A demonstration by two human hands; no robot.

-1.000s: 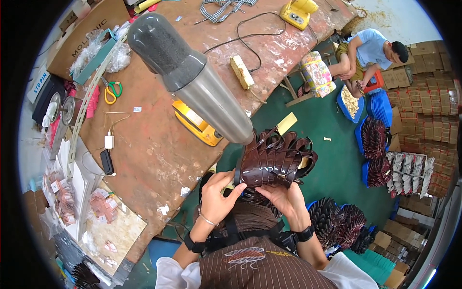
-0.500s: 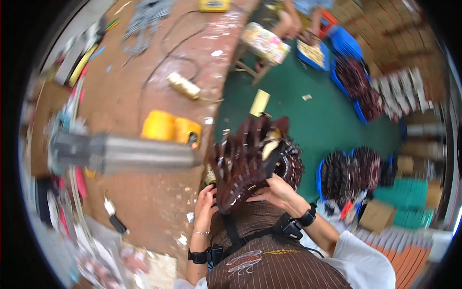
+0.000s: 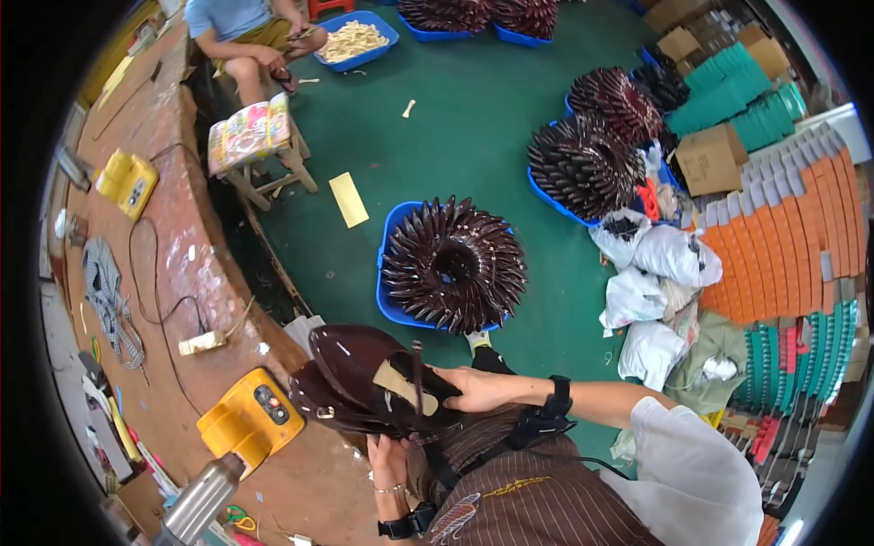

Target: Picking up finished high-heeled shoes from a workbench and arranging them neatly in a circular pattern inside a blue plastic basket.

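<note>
Glossy dark-brown shoes with thin buckled straps are bunched together at the front edge of the workbench. One has a pale beige insole showing. My right hand grips this bunch from the right, fingers partly hidden behind a shoe. Under the bunch, my left hand is closed against its lower side; its fingertips are mostly covered. Just beyond, on the floor, a blue basket holds a ring of similar dark shoes stacked in a spiral.
Yellow devices and a metal nozzle stand on the brown workbench. Cables cross it. A stool and a seated co-worker are at far left. White bags, more shoe baskets and orange stacks line the right.
My view has swung to the right, bringing the floor basket into full sight. The shoes in my hands have turned, and a beige insole now faces up. Both hands stay on them.
</note>
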